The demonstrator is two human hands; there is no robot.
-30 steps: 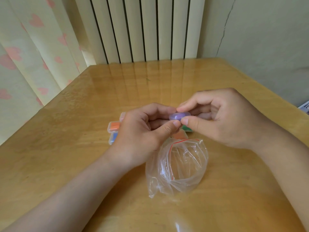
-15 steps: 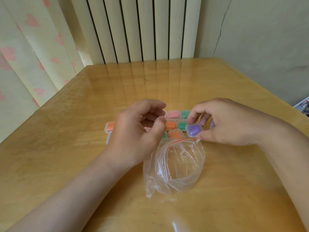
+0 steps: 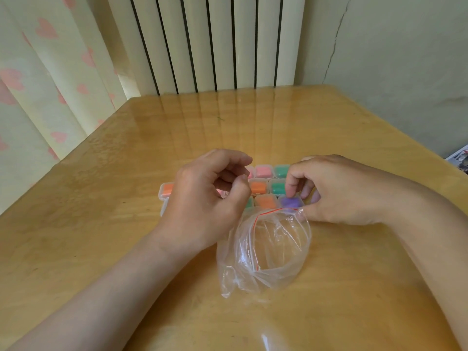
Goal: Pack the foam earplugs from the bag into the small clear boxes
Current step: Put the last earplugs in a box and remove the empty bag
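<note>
Right hand [image 3: 336,193] is pinching the purple earplug box [image 3: 290,202] beside filled boxes [image 3: 258,187]; left hand [image 3: 207,198] is hovering curled, grip unclear; we are judging the bag [image 3: 268,249] empty, packing nearly done.

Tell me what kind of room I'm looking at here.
Probably a room in a home: a glossy wooden table stands before what looks like a white ribbed radiator, with a heart-print curtain to one side.
</note>
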